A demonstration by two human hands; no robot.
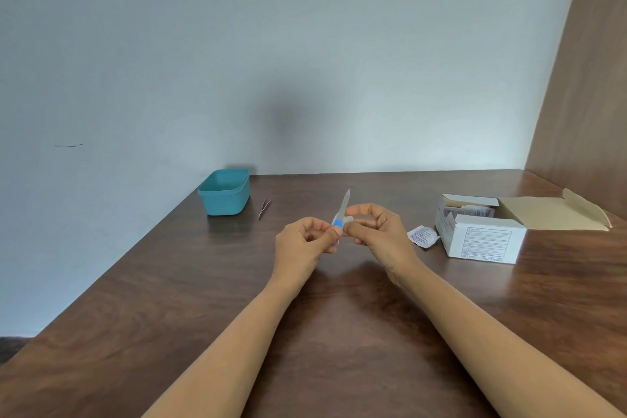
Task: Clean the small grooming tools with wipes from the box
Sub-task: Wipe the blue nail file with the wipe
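Head view looks down over two bare forearms that reach from the near edge of the dark wooden bench point(169, 299) toward its middle. The left hand point(302, 241) has its fingers curled, and its thumb and fingertips pinch the blue handle end of a nail file point(344, 205). The right hand point(376, 234) is curled too, pinching a small whitish wipe point(348, 221) round the file just above the blue part. Both hands are held above the bench surface, close together over its centre, and the file's pale blade points up and away from the person.

To the right of the hands, toward the right edge, a torn white packet point(421, 236) lies flat, just beside the white box point(481, 239); the box stands open with its cardboard flap folded back to the right, and more packets show inside.

Farther back on the left side, slim metal tweezers point(264, 208) lie on the bench near the far edge. Just left of them, at the far left corner, stands an open teal tub point(225, 193); what it holds cannot be seen. A pale wall point(305, 44) rises behind the far edge, and a brown wooden panel point(583, 95) stands at the right.
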